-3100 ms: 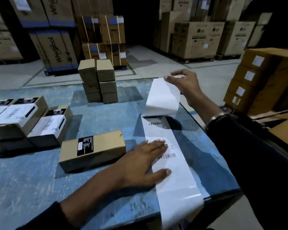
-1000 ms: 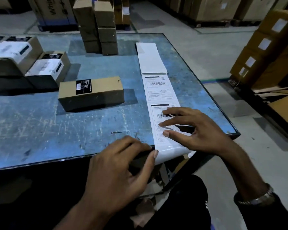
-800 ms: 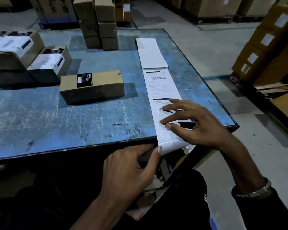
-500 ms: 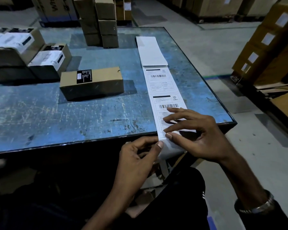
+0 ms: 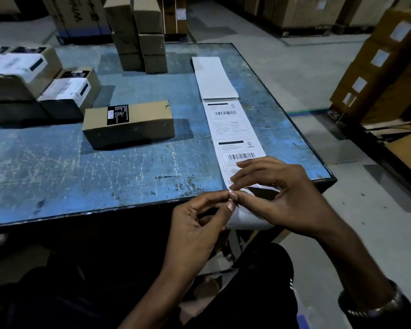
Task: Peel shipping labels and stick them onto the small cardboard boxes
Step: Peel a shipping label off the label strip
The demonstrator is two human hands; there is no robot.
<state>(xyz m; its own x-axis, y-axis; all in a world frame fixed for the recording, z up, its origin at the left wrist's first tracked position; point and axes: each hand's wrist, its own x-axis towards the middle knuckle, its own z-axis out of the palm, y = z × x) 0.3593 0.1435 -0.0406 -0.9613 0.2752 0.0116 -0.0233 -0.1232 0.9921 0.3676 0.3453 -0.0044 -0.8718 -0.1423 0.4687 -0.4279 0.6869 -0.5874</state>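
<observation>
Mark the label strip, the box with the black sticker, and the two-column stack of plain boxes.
label strip [image 5: 230,125]: head view, on the upper printed label.
box with the black sticker [image 5: 147,115]: head view, bare top face right of the sticker.
stack of plain boxes [image 5: 151,45]: head view, middle box of the right column.

Left hand [image 5: 199,224] and right hand [image 5: 280,193] pinch the label strip's [image 5: 233,129] near corner at the table [image 5: 81,174] edge.

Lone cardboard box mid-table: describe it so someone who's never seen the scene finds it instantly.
Start at the blue table. Left of the label strip running down its right side, one cardboard box lies flat by itself near the middle. Unlike the boxes with white labels at the left edge and the plain stacked boxes at the back, it carries only a small black sticker.
</observation>
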